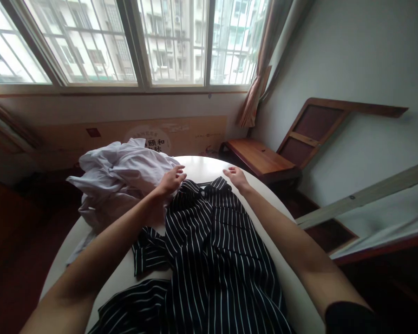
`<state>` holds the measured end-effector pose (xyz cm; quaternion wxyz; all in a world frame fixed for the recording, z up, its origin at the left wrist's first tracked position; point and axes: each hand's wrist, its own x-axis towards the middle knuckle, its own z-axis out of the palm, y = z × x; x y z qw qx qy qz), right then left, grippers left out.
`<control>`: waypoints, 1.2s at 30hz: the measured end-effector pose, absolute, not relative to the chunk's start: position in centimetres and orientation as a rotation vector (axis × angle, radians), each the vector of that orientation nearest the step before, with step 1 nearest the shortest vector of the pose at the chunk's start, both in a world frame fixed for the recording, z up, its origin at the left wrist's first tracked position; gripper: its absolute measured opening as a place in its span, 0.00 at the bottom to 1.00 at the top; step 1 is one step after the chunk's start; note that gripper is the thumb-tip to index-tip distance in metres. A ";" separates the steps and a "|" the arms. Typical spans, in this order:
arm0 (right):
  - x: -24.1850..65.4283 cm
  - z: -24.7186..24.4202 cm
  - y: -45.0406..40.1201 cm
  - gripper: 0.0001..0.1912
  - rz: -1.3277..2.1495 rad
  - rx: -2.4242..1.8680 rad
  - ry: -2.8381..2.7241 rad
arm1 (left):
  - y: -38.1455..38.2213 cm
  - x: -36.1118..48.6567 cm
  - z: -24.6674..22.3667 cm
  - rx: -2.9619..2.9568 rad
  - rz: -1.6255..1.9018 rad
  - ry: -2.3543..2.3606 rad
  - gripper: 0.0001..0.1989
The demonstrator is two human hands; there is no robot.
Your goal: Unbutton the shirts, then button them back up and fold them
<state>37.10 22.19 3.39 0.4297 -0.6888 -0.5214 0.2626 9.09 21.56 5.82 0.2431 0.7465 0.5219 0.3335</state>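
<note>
Crumpled white fabric (114, 174) heaps on the left of a round white table (205, 165). Beside it, my left hand (171, 181) curves loosely, fingers parted. In the middle, a black shirt with white stripes (226, 250) lies collar (220, 183) away from me. My right hand (237, 178), apart from the left, unclasped, is beside the collar. Farther right, a wooden chair (261, 156).

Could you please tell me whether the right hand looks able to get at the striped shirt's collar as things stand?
Most likely yes: the right hand looks empty and close to the collar, nothing visible blocks it, and the white cloth lies off to the left.
</note>
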 end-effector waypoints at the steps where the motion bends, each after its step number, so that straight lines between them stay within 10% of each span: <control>1: 36.7 3.4 23.3 0.28 0.754 -1.728 -1.325 | 23.1 9.5 5.8 2.025 0.847 1.458 0.17; 9: 37.4 3.3 23.2 0.07 1.255 -1.523 -1.634 | 25.1 11.3 4.5 2.057 0.256 1.582 0.18; 20: 38.7 4.0 23.8 0.05 0.238 -1.673 -1.707 | 25.3 11.4 7.3 2.451 0.693 1.577 0.16; 30: 35.0 3.1 27.8 0.11 0.617 -1.737 -1.106 | 25.2 12.8 7.1 2.476 1.110 1.859 0.17; 36: 34.7 2.0 21.9 0.13 0.104 -1.676 -1.414 | 24.1 9.5 6.7 2.862 0.275 1.111 0.15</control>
